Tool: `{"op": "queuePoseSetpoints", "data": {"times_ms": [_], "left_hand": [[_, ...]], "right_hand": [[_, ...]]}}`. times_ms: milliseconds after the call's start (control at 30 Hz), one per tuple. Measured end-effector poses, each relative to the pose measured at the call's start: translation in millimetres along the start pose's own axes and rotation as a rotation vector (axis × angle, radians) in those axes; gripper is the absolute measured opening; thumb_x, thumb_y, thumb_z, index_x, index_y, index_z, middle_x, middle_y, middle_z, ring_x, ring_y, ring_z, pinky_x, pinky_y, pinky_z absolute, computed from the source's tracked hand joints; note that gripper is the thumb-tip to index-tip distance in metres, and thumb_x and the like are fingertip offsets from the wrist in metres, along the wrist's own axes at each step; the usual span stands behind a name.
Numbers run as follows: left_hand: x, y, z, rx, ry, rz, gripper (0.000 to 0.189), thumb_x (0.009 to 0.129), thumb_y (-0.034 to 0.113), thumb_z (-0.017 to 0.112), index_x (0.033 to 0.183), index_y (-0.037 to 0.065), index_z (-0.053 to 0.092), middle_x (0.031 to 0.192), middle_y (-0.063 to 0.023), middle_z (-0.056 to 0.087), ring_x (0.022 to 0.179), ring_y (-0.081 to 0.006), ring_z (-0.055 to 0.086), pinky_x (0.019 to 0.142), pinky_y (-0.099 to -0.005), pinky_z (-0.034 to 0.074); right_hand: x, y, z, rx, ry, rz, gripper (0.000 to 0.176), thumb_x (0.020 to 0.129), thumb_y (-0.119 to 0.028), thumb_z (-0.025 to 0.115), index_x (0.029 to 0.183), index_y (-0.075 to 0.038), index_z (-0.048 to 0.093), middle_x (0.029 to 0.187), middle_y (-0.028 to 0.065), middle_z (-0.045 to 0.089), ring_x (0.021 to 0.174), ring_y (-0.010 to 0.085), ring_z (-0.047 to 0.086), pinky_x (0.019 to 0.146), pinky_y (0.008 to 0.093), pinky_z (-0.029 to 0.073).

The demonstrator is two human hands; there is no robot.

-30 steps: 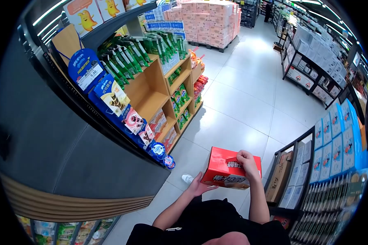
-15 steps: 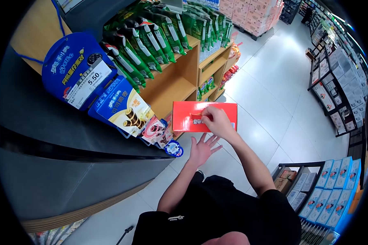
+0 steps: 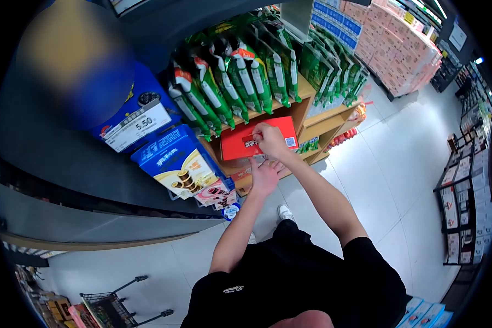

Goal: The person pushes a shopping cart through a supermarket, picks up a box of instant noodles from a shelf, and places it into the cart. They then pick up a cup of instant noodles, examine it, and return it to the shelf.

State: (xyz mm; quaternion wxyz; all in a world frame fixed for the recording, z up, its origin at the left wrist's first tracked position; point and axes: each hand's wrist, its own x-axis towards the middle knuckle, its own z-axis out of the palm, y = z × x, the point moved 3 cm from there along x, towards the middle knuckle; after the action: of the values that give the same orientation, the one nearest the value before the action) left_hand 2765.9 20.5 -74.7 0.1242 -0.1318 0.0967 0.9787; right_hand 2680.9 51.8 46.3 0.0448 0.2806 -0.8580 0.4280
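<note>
A red box [image 3: 235, 143] with a small QR label is at the front of the wooden shelf [image 3: 305, 116], below a row of green bags [image 3: 240, 82]. My right hand [image 3: 270, 141] is closed on the top of the box, its fingers pinched at the middle. Under the near edge of the box is my left hand [image 3: 264, 175], fingers spread and partly hidden by the box; it touches or nearly touches the underside.
To the left stands a blue snack display [image 3: 175, 158] with a price card. Stacked pink cartons [image 3: 393, 49] are at the back right. A cart [image 3: 112, 309] is at the lower left, and black shelving [image 3: 459, 202] at the right.
The red box and my right hand have moved toward the shelf, under the green bags. My left hand has come up to the box's near edge. The view has turned, bringing a cart into sight.
</note>
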Motion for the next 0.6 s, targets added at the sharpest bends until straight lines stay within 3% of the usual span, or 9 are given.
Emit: {"op": "queuePoseSetpoints", "data": {"times_ms": [67, 167, 267, 367, 467, 533, 600], "left_hand": [[18.5, 2.9, 2.9, -0.085, 0.041, 0.05, 0.11, 0.083, 0.085, 0.027, 0.152, 0.0, 0.018, 0.158, -0.0173, 0.021, 0.147, -0.0331, 0.021, 0.119, -0.0502, 0.014], [45.7, 11.9, -6.2, -0.057, 0.012, 0.132, 0.103, 0.085, 0.082, 0.03, 0.154, 0.009, 0.01, 0.159, -0.018, 0.015, 0.148, -0.0332, 0.016, 0.12, -0.0539, 0.014], [66.4, 18.0, -13.8, -0.077, 0.158, 0.185, 0.103, 0.085, 0.083, 0.026, 0.153, 0.007, 0.019, 0.158, -0.0157, 0.022, 0.147, -0.0303, 0.02, 0.12, -0.0501, 0.016], [81.4, 23.6, -14.9, 0.046, 0.151, 0.251, 0.097, 0.087, 0.082, 0.023, 0.152, 0.01, 0.025, 0.155, -0.0115, 0.03, 0.146, -0.0283, 0.025, 0.119, -0.0456, 0.02], [94.0, 24.6, -21.0, 0.114, 0.116, 0.366, 0.088, 0.09, 0.079, 0.02, 0.151, 0.016, 0.03, 0.153, -0.006, 0.037, 0.143, -0.0254, 0.031, 0.117, -0.041, 0.024], [104.7, 32.1, -17.2, 0.111, 0.103, 0.408, 0.081, 0.092, 0.076, 0.02, 0.15, 0.02, 0.032, 0.152, -0.0033, 0.038, 0.141, -0.0227, 0.034, 0.117, -0.0374, 0.025], [105.7, 37.9, -20.8, 0.092, 0.159, 0.402, 0.08, 0.093, 0.075, 0.019, 0.149, 0.019, 0.033, 0.151, -0.0025, 0.04, 0.139, -0.0218, 0.037, 0.115, -0.0372, 0.027]], "right_hand": [[20.6, 19.4, 10.0, -0.049, -0.076, -0.044, 0.014, 0.084, -0.012, 0.058, 0.092, -0.005, 0.067, 0.084, 0.0162, 0.069, 0.084, 0.0363, 0.066, 0.084, 0.0465, 0.046], [44.6, 45.0, 26.1, -0.108, -0.242, -0.057, 0.017, 0.084, -0.014, 0.058, 0.094, -0.007, 0.069, 0.084, 0.0176, 0.069, 0.085, 0.0353, 0.067, 0.083, 0.0472, 0.047], [58.2, 62.8, 35.1, -0.164, -0.303, -0.094, 0.018, 0.084, -0.017, 0.059, 0.092, -0.005, 0.07, 0.084, 0.0199, 0.069, 0.084, 0.0362, 0.067, 0.078, 0.0484, 0.051], [60.1, 73.4, 41.9, -0.076, -0.342, -0.094, 0.02, 0.082, -0.018, 0.06, 0.09, -0.002, 0.069, 0.085, 0.0216, 0.068, 0.083, 0.0379, 0.066, 0.075, 0.0477, 0.054], [52.4, 76.8, 42.1, -0.154, -0.53, -0.059, 0.022, 0.083, -0.021, 0.06, 0.09, -0.002, 0.069, 0.086, 0.0212, 0.068, 0.083, 0.0378, 0.067, 0.075, 0.0485, 0.053], [47.4, 74.7, 30.3, -0.149, -0.303, -0.227, 0.025, 0.086, -0.026, 0.058, 0.089, -0.003, 0.069, 0.086, 0.0206, 0.069, 0.082, 0.0378, 0.067, 0.074, 0.0489, 0.053], [48.3, 74.6, 33.8, -0.2, -0.369, -0.202, 0.027, 0.088, -0.028, 0.057, 0.09, -0.003, 0.069, 0.085, 0.0207, 0.069, 0.082, 0.0375, 0.067, 0.073, 0.0492, 0.052]]}}
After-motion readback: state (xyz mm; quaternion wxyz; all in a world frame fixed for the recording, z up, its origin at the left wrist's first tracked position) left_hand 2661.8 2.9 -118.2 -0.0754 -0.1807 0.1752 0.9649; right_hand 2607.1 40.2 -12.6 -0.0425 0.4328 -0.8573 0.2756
